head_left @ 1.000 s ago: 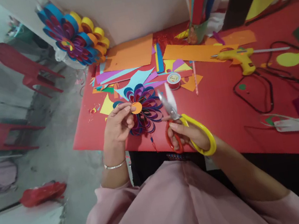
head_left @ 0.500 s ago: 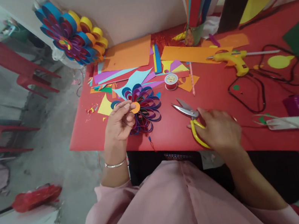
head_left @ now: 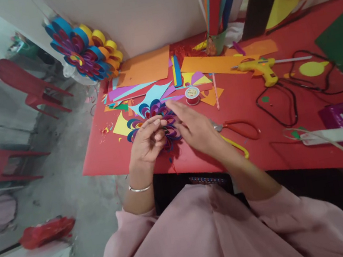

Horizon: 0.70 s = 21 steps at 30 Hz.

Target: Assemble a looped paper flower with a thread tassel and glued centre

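My left hand (head_left: 147,143) is closed in a pinch over a paper flower (head_left: 172,135) made of blue, purple and red loops. The orange paper circle seen in this pinch earlier is hidden now, behind or between the fingers. My right hand (head_left: 195,126) hovers beside the left one with its fingers stretched out, partly covering the flower; nothing shows in it. Scissors (head_left: 240,128) with one red and one yellow handle lie on the red table (head_left: 104,157), just right of my right hand, their blades mostly covered by it.
Behind the flower lie paper scraps (head_left: 155,94), an orange sheet (head_left: 144,67) and a thread spool (head_left: 192,95). To the right are a yellow glue gun (head_left: 263,70), its black cord (head_left: 295,110) and a white power strip (head_left: 331,137). A finished paper flower (head_left: 79,51) hangs at the back left.
My right hand has let go of the scissors, leaving them on the table, and moved left to my left hand. The orange circle has gone out of sight.
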{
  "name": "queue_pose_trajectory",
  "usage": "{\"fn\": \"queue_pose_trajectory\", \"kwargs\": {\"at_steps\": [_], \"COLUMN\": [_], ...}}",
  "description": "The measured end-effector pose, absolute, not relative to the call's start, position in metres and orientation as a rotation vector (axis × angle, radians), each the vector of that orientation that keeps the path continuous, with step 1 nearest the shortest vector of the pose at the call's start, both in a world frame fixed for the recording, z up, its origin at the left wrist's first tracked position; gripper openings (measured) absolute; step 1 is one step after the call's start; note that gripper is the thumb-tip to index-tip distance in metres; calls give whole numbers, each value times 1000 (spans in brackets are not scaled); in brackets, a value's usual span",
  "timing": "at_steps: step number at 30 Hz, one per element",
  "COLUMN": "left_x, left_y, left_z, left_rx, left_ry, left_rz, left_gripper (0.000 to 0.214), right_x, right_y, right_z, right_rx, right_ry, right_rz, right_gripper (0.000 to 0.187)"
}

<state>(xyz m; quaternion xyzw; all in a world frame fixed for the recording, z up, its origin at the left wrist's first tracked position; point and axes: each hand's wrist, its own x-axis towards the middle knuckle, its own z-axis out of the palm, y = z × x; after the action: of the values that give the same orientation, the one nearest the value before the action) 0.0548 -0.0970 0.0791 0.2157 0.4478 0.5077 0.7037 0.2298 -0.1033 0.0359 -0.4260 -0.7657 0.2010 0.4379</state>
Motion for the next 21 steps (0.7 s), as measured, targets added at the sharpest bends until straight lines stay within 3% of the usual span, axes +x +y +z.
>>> {"fn": "queue_pose_trajectory", "kwargs": {"at_steps": [2, 6, 14, 17, 20, 21], "left_x": [53, 43, 41, 47, 52, 53], "left_y": [-99, -102, -101, -98, -97, -97], "left_z": [80, 81, 75, 74, 73, 72], "left_rx": [477, 464, 412, 339, 302, 300], "left_ry": [993, 978, 963, 965, 955, 946], "left_rz": [1119, 1135, 1193, 1236, 1222, 1217], "left_gripper": [10, 9, 14, 20, 25, 26], "right_x": [223, 224, 235, 224, 207, 202], "right_y": [-78, -51, -80, -112, -137, -143], "right_z": [28, 12, 27, 32, 24, 19], "right_rx": [-1050, -1105, -1297, -1285, -1099, -1048], "right_ry": [-1920, -1827, -1651, -1513, -1391, -1325], "right_rz": [582, 553, 459, 834, 1434, 1582], "right_gripper": [51, 30, 30, 27, 51, 49]}}
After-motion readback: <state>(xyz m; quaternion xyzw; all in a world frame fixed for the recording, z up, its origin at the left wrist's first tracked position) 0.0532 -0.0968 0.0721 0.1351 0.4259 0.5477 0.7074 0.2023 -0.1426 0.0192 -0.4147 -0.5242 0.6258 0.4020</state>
